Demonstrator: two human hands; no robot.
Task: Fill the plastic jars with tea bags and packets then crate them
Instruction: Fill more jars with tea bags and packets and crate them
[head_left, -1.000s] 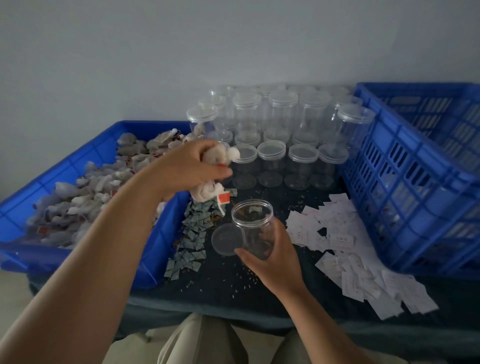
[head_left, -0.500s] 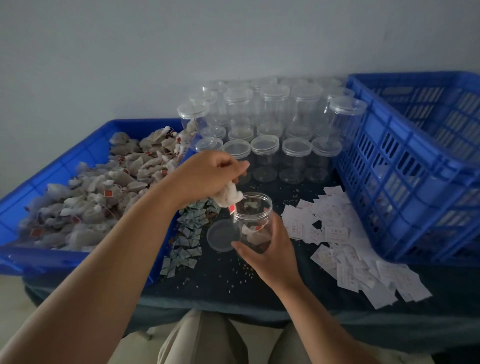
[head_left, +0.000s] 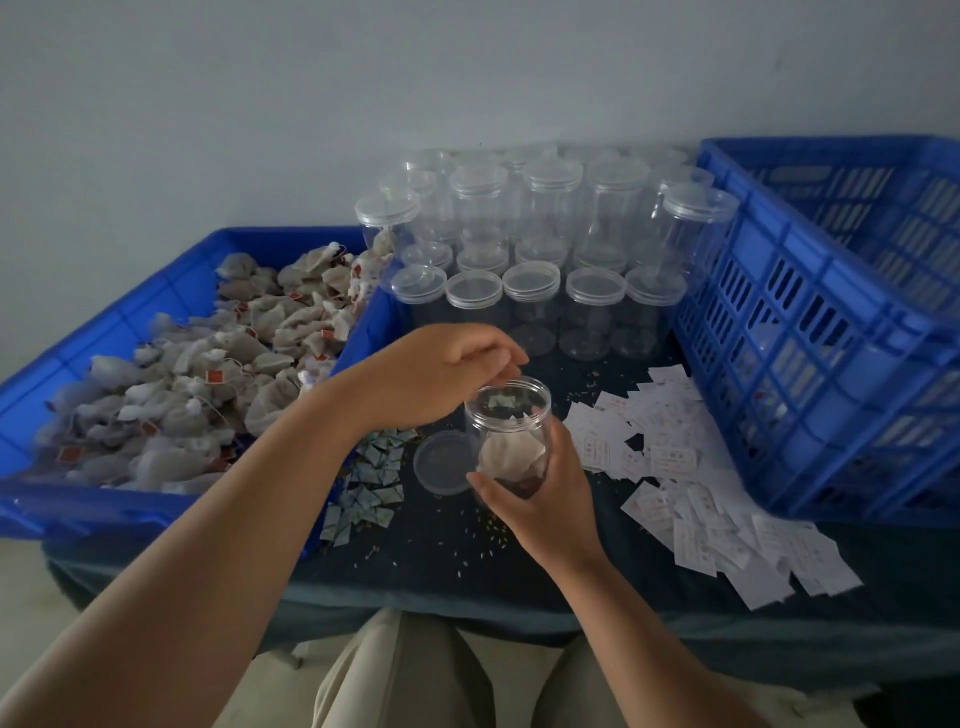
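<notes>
And the drop is made! A second ago our left hand (head_left: 447, 374) was carrying a bunch of tea bags across from the blue tray (head_left: 104, 512). Now those tea bags (head_left: 511, 454) lie inside the jar (head_left: 511, 410). The hand hovers over the mouth, fingers loosely curled and, as far as we can see, nothing in them.

Our right hand (head_left: 543, 501) wraps the lower half of the jar, thumb on the near side. It holds the jar at the front of the worktop (head_left: 467, 564), just right of its loose lid (head_left: 444, 462). We can't tell whether the base touches the cloth.

So the bags are in. By our reckoning the small packets (head_left: 371, 486) left of the lid come next, then the lid, then the crate (head_left: 831, 364).

The jar stands upright, long axis near vertical, its open mouth facing up and tipped a touch toward us.
</notes>
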